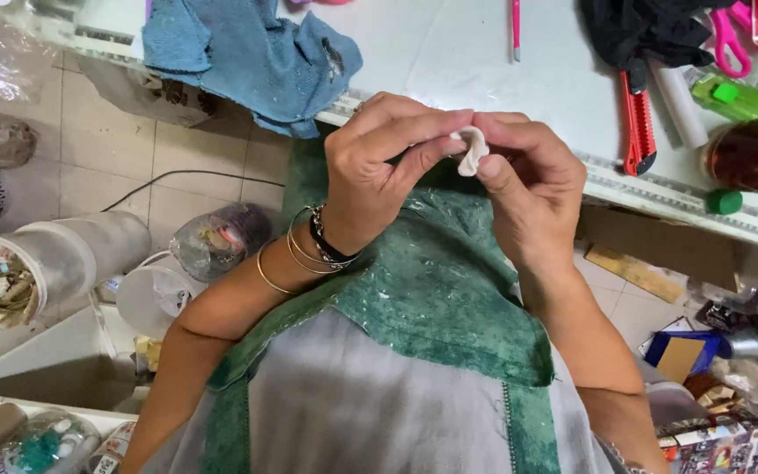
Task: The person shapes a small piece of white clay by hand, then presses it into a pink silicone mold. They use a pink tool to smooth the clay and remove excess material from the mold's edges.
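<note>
Both hands pinch a small white clay piece (pixel 470 149) between them: left hand (pixel 379 167) at 9 o'clock, right hand (pixel 528 184) at 3, fingertips closed on it.

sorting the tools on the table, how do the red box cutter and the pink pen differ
The red box cutter is broad and flat, red with a black end; the pink pen is thin and plain pink. The box cutter lies by the table's near edge at the right, close to a white tube; the pen lies farther back, alone. Both lie flat, pointing roughly away from the person.
</note>
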